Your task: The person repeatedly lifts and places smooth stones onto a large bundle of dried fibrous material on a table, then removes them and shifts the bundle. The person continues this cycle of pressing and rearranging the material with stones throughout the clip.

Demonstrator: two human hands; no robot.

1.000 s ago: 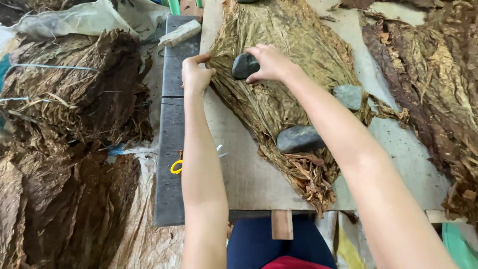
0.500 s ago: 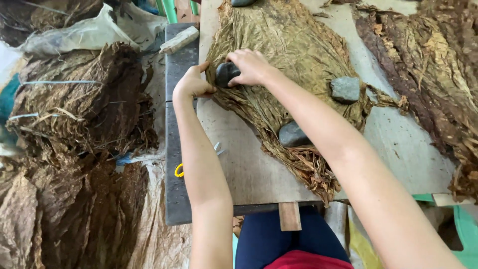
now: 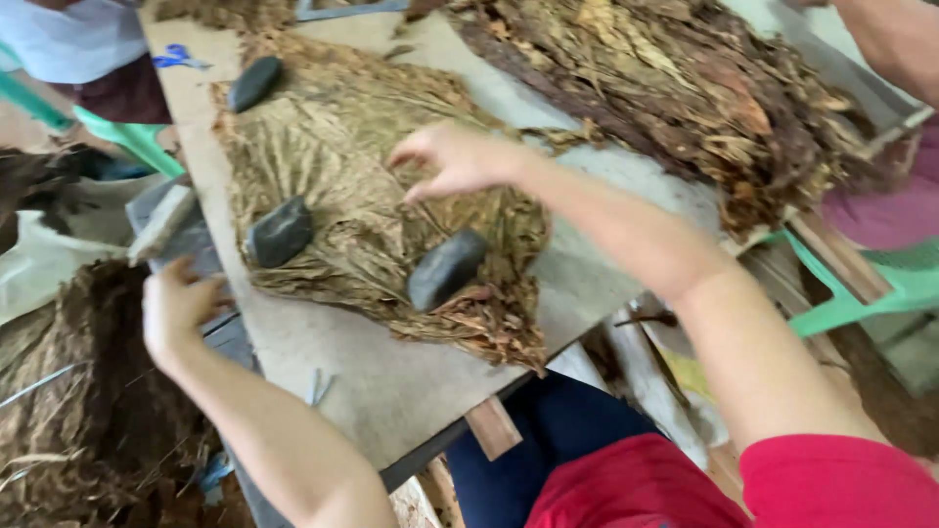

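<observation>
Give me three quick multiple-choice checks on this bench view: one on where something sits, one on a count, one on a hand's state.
1. Where does the right hand hover?
A. Over the flattened leaf pile
B. On the green chair
C. Under the table

2. How many dark stones rest on that pile?
A. One
B. Three
C. Five

3. What is the left hand doing?
A. Gripping a stone
B. Holding scissors
C. Empty, at the table's left edge

Answers: 1 A, fingers spread above the leaves; 2 B, three stones show; 3 C, nothing lies in its fingers.
</observation>
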